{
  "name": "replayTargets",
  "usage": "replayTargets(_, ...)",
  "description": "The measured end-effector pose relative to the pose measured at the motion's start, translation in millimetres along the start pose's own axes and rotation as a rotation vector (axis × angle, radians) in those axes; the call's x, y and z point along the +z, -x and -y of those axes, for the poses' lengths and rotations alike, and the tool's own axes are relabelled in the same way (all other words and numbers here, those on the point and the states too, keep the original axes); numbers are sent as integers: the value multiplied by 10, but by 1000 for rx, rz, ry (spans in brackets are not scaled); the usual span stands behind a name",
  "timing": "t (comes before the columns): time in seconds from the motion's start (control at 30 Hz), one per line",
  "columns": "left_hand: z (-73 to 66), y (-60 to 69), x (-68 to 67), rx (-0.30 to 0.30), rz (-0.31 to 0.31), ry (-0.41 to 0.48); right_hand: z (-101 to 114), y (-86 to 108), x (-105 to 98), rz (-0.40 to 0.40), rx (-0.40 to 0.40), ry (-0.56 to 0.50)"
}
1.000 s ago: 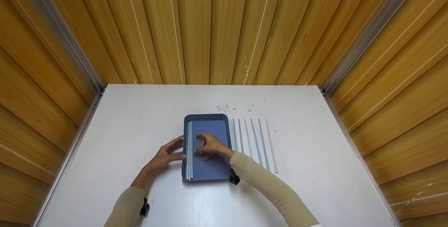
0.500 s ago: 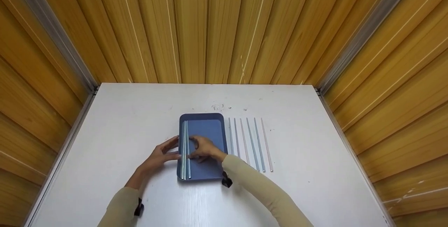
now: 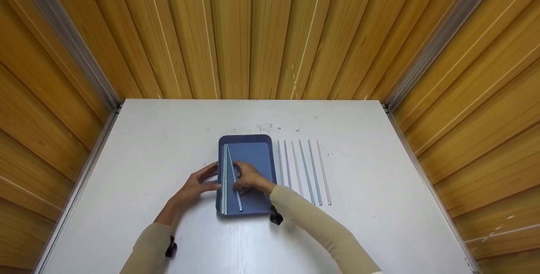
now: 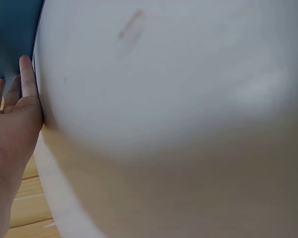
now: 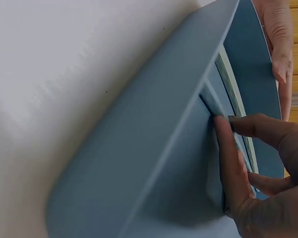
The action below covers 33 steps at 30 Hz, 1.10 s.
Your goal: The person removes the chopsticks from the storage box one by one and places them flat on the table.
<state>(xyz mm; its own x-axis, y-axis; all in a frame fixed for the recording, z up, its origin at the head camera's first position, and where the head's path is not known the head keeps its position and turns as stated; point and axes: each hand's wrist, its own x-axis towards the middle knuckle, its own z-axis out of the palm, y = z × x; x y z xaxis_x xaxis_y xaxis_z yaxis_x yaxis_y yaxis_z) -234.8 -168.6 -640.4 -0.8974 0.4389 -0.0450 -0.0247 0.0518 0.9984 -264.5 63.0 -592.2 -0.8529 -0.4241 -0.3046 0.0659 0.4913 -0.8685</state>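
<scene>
A blue rectangular tray (image 3: 256,151) lies on the table in the head view. Inside it my right hand (image 3: 252,179) pinches one pale blue chopstick (image 3: 239,202), which slants with its near end toward the tray's middle. In the right wrist view, thumb and fingers grip this chopstick (image 5: 213,99) close to the tray floor. More chopsticks (image 3: 224,181) lie side by side along the tray's left wall. My left hand (image 3: 195,187) touches the outside of that wall, its fingers extended; the left wrist view shows these fingers (image 4: 28,79) against the tray's side.
To the right of the tray, several pale blue and pink chopsticks (image 3: 310,172) lie roughly parallel on the white table (image 3: 358,155). My right forearm crosses over the near ends of some. Wood-patterned panels (image 3: 236,33) stand behind and on both sides.
My right hand has taken hold of one chopstick from the group at the tray's left and drawn its near end rightward, away from the others. My left hand stays at the tray's side.
</scene>
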Motion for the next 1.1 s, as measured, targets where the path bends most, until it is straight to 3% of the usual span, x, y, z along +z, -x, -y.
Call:
replayTargets(0.3, -15, 3, -4, -10, -4, -12, 28, -6, -158, 101, 144, -215)
replayTargets(0.5, -5, 17, 3, -33, -13, -6, -30, 42, -252, 145, 174, -355)
replayTargets(0.83, 4, 7, -5, -11, 7, 18, -56, 192, -424, 188, 123, -401)
replayTargets(1.1, 10, 12, 2, 0, 9, 37, 26, 340, -696, 186, 102, -364)
